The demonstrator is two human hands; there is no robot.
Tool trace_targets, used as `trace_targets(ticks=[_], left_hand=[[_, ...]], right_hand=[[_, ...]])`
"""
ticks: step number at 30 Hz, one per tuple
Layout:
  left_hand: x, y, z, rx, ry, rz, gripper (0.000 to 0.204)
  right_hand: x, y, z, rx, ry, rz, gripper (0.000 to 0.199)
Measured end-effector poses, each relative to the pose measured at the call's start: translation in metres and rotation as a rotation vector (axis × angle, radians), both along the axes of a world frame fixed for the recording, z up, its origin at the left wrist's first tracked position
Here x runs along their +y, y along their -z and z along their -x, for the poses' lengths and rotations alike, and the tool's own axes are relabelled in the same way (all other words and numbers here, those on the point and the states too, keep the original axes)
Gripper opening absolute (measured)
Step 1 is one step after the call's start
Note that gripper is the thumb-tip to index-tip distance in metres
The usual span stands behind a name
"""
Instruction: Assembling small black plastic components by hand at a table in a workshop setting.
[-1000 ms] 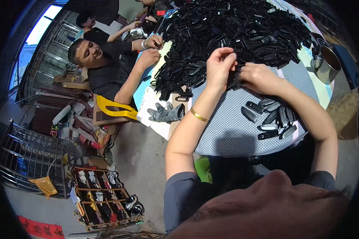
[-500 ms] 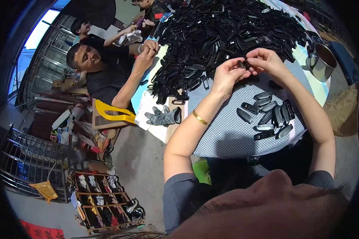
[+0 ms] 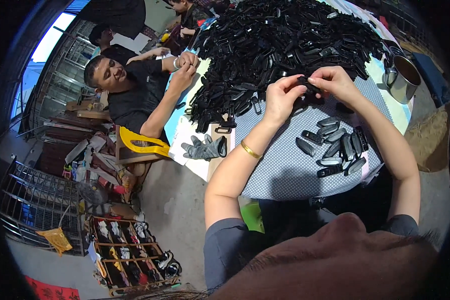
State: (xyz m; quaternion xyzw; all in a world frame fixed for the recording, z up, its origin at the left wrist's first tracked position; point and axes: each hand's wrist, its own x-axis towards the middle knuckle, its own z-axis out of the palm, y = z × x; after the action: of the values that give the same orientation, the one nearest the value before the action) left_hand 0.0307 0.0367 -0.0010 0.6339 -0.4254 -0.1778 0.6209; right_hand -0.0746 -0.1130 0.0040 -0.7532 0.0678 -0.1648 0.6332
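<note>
Between my left hand (image 3: pixel 281 100) and my right hand (image 3: pixel 335 84) is a small black plastic part (image 3: pixel 309 86). The fingers of both hands pinch it, one at each end, just over the near edge of a big heap of black plastic parts (image 3: pixel 280 45). My fingertips cover much of the piece, so its exact kind is unclear. Closer to me, a small group of oblong black pieces (image 3: pixel 335 145) lies on the dotted grey tablecloth (image 3: pixel 290 165), below my right hand.
A metal mug (image 3: pixel 405 80) stands at the table's right edge. Grey gloves (image 3: pixel 205 148) lie at the left edge, near a yellow plastic chair back (image 3: pixel 140 142). Co-workers sit along the left side; the nearest person's hands (image 3: pixel 186 67) are at the heap. A shoe rack (image 3: pixel 130 255) stands lower left.
My right hand has shifted slightly, and the fingers of both hands have changed their hold on the black part. A co-worker farther back has lowered an arm.
</note>
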Motion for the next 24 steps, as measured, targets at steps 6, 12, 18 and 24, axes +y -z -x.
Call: trace_targets(ticks=[6, 12, 18, 24], left_hand=[[-0.005, 0.001, 0.012, 0.382, 0.024, 0.098, 0.032], [-0.002, -0.003, 0.008, 0.496, 0.09, 0.208, 0.027], [0.001, -0.011, 0.006, 0.4, 0.249, 0.225, 0.024], [0.001, -0.008, 0.008, 0.542, 0.254, 0.266, 0.021]], right_hand=[[0.011, 0.015, -0.006, -0.25, 0.144, 0.243, 0.014], [0.022, 0.0, 0.0, 0.046, 0.035, 0.044, 0.019], [0.018, 0.005, 0.004, -0.061, -0.067, 0.164, 0.021], [0.025, 0.013, 0.004, -0.211, 0.053, 0.312, 0.022]])
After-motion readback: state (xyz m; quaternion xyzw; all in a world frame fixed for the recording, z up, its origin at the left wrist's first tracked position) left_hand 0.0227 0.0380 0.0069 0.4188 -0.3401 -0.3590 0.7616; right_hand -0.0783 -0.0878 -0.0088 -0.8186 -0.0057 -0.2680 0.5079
